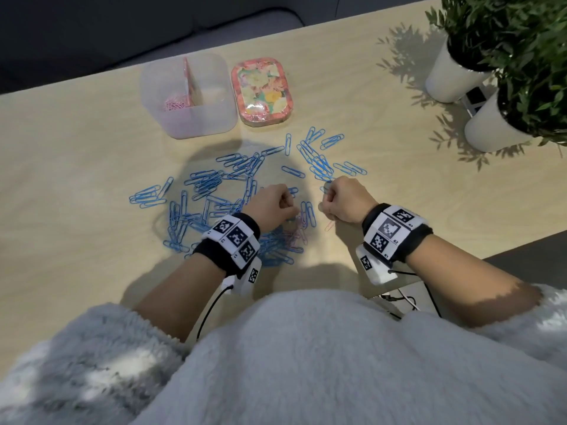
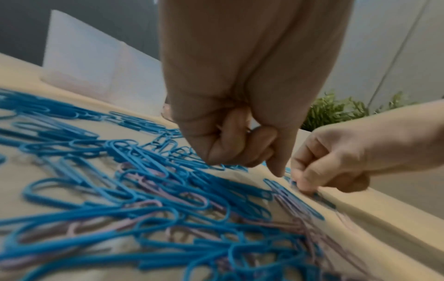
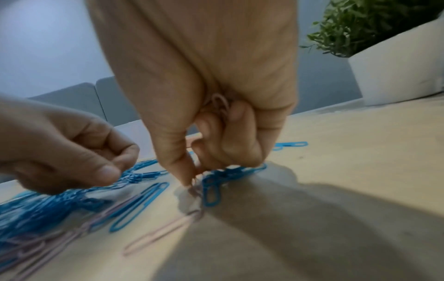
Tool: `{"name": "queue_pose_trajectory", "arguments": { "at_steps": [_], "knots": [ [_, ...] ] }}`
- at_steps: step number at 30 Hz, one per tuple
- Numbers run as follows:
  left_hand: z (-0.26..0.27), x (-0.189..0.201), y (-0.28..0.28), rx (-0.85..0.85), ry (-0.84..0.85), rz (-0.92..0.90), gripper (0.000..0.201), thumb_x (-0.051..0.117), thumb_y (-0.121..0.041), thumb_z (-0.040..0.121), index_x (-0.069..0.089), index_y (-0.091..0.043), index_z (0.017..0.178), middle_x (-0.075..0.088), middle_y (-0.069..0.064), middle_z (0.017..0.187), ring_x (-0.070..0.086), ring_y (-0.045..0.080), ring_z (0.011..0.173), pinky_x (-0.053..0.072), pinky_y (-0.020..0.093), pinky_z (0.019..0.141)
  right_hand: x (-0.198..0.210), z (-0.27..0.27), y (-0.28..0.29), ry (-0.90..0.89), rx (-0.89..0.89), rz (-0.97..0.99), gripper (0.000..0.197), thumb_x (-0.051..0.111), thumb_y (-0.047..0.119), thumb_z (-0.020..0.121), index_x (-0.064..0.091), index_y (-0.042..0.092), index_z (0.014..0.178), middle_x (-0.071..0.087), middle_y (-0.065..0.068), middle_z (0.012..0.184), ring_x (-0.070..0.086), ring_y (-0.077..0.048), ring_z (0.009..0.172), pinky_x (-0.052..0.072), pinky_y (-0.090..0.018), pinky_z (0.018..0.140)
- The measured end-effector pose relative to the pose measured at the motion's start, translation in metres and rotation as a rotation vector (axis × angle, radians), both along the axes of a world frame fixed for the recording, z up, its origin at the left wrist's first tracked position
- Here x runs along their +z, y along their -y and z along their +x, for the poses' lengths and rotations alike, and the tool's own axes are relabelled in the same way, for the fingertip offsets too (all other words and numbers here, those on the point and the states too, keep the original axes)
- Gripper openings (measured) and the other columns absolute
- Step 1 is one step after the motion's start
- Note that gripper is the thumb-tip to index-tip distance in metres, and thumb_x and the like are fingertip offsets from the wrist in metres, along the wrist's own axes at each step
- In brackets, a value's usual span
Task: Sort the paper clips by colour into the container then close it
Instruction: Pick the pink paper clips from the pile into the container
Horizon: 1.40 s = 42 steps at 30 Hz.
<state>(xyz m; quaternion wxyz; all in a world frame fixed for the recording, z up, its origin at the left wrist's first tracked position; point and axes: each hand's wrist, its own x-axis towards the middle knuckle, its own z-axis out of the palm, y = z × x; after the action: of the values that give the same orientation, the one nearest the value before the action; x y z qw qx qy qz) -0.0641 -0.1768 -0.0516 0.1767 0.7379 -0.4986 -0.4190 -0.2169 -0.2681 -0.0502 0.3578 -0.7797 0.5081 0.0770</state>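
A person's left hand (image 1: 271, 204) and right hand (image 1: 346, 199) work low over blue paper clips (image 1: 208, 185) scattered on a wooden table (image 1: 76, 142). The right hand's curled fingers hold pink paper clips (image 3: 222, 106) in the palm; the left hand's fingers are curled, and any catch cannot be made out. Beyond stand the open translucent container (image 1: 187, 95), pink clips in its left compartment, and its floral lid (image 1: 262, 92).
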Motion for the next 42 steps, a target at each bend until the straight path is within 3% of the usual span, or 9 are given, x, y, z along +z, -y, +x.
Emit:
{"name": "queue_pose_trajectory", "arguments": {
  "at_steps": [5, 11, 14, 19, 23, 28, 33, 37, 42],
  "knots": [
    [-0.010, -0.003, -0.006, -0.080, 0.231, 0.004, 0.018, 0.061, -0.037, 0.082, 0.055, -0.020, 0.084, 0.055, -0.007, 0.078, 0.054, 0.018, 0.081, 0.037, 0.027, 0.068, 0.010, -0.016, 0.008, 0.369, -0.204, 0.192, 0.027, 0.052, 0.002, 0.084, 0.046, 0.011, 0.059, 0.051, -0.011, 0.055, 0.044, -0.002, 0.034, 0.035, -0.011, 0.038],
    [-0.015, 0.001, 0.001, -0.111, 0.333, 0.003, 0.017, 0.056, -0.033, 0.087, 0.062, -0.019, 0.096, 0.066, 0.004, 0.104, 0.060, 0.025, 0.100, 0.040, 0.028, 0.074, 0.007, -0.031, 0.002, 0.466, -0.161, 0.367, 0.027, 0.049, -0.007, 0.085, 0.051, 0.016, 0.073, 0.052, 0.008, 0.045, 0.042, -0.002, 0.035, 0.034, -0.015, 0.040],
    [-0.011, 0.000, 0.003, -0.106, 0.264, 0.053, 0.016, 0.055, -0.029, 0.087, 0.061, -0.017, 0.095, 0.065, 0.005, 0.101, 0.058, 0.025, 0.095, 0.040, 0.029, 0.074, -0.005, -0.034, -0.004, 0.281, 0.176, 0.233, 0.023, 0.072, 0.008, 0.077, 0.055, 0.020, 0.069, 0.042, 0.012, 0.049, 0.036, -0.002, 0.044, 0.031, -0.014, 0.050],
    [0.003, 0.002, 0.003, 0.002, -0.034, 0.059, 0.009, 0.056, -0.019, 0.089, 0.059, -0.012, 0.086, 0.058, 0.005, 0.081, 0.050, 0.017, 0.074, 0.039, 0.024, 0.068, -0.010, -0.036, -0.001, 0.015, 0.439, 0.076, 0.032, 0.070, 0.017, 0.079, 0.045, 0.027, 0.060, 0.045, 0.010, 0.058, 0.041, -0.005, 0.055, 0.032, -0.020, 0.056],
    [0.019, 0.009, -0.003, 0.040, -0.135, 0.091, 0.020, 0.054, -0.024, 0.092, 0.058, -0.009, 0.079, 0.050, 0.002, 0.064, 0.041, 0.011, 0.055, 0.033, 0.011, 0.046, -0.006, -0.029, 0.000, 0.168, 0.268, 0.220, 0.036, 0.058, 0.008, 0.086, 0.040, 0.023, 0.059, 0.047, 0.002, 0.058, 0.041, -0.008, 0.049, 0.038, -0.023, 0.054],
    [0.032, 0.009, -0.013, 0.181, -0.282, 0.076, 0.033, 0.054, -0.023, 0.091, 0.058, -0.018, 0.058, 0.061, -0.002, 0.064, 0.046, 0.012, 0.057, 0.035, 0.025, 0.056, 0.003, -0.010, -0.005, 0.423, -0.015, 0.513, 0.029, 0.034, -0.012, 0.085, 0.049, 0.012, 0.078, 0.057, 0.003, 0.048, 0.041, -0.004, 0.033, 0.029, -0.014, 0.035],
    [0.032, 0.012, -0.026, 0.236, -0.381, 0.079, 0.015, 0.056, -0.013, 0.089, 0.061, -0.016, 0.075, 0.062, -0.003, 0.071, 0.044, -0.003, 0.043, 0.035, 0.015, 0.051, 0.000, 0.003, -0.023, 0.267, 0.440, 0.121, 0.015, 0.072, 0.018, 0.076, 0.067, 0.015, 0.091, 0.039, 0.011, 0.049, 0.040, -0.002, 0.049, 0.027, -0.013, 0.051],
    [0.034, 0.012, -0.031, 0.298, -0.419, 0.119, 0.013, 0.051, -0.007, 0.089, 0.063, -0.009, 0.094, 0.054, -0.006, 0.069, 0.044, -0.003, 0.041, 0.033, 0.011, 0.046, 0.002, 0.007, -0.033, 0.068, 0.647, -0.112, 0.026, 0.067, 0.038, 0.078, 0.066, 0.031, 0.103, 0.058, 0.009, 0.073, 0.056, -0.016, 0.083, 0.036, -0.026, 0.067],
    [0.048, 0.018, -0.031, 0.381, -0.466, 0.079, 0.017, 0.050, -0.014, 0.092, 0.057, -0.016, 0.077, 0.050, -0.001, 0.067, 0.042, 0.010, 0.054, 0.032, 0.020, 0.052, 0.000, 0.009, -0.036, 0.037, 0.676, -0.215, 0.022, 0.054, 0.030, 0.088, 0.067, 0.027, 0.105, 0.068, 0.001, 0.108, 0.059, -0.022, 0.105, 0.040, -0.030, 0.076]
  ]
}}
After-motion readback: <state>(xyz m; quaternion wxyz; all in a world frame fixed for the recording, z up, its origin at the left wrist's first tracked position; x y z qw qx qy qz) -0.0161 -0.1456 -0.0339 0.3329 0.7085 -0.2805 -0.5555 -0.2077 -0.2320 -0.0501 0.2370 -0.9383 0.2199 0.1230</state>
